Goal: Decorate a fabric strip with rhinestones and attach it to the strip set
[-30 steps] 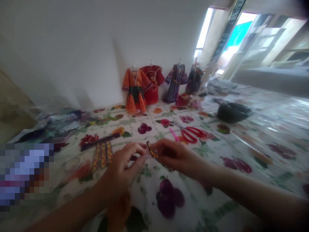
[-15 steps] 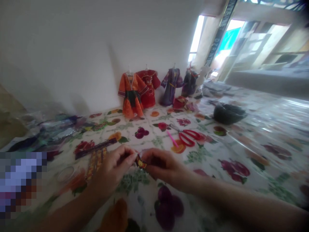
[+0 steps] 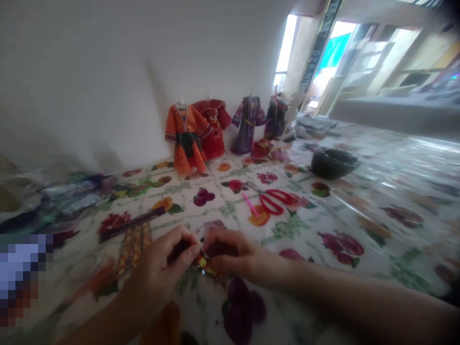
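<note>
Both hands meet low in the middle of the head view over a fruit-print tablecloth. A small strip of patterned trim (image 3: 203, 263), dark with yellow and red and a shiny edge, is pinched between them. My left hand (image 3: 171, 251) is closed, thumb against fingers, at the strip's upper left end. Fingers of my right hand (image 3: 235, 249) are closed on its right side and hide part of it. Left of my left hand lie yellow-and-red patterned strips (image 3: 134, 242), below a dark narrow band (image 3: 132, 224).
Red-handled scissors (image 3: 275, 199) and a pink pen-like stick (image 3: 250, 205) lie beyond my right hand. Miniature dresses, an orange one (image 3: 187, 139) among them, stand along the wall. A dark bowl-like object (image 3: 334, 162) sits at right. Plastic-wrapped fabrics (image 3: 79, 191) are piled left.
The view has shifted slightly, so the dresses and scissors appear further left. More of the trim shows below my fingers, and both hands stay closed on it.
</note>
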